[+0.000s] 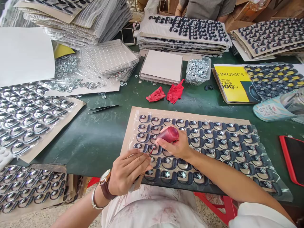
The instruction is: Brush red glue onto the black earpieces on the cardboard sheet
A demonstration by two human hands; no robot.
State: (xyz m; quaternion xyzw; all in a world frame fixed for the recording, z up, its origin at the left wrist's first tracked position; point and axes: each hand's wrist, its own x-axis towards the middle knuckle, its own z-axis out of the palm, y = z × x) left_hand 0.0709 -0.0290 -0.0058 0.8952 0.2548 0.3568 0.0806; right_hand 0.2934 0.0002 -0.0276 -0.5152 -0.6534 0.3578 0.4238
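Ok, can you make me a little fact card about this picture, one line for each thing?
Right hand: wrapped around a red bottle
Left hand: near the bottle's thin tip; can't tell if it holds anything
Under the hands: a card sheet with rows of dark curled pieces
Tweezers: lying left of that sheet
Clear tub: full of silver discs
Table: green

Brown-strapped watch (105,180), silver bangle (92,199), white sleeve (258,216)

the tool (169,134) is red, the hooked pieces (174,163) dark, the tabletop (102,136) green.
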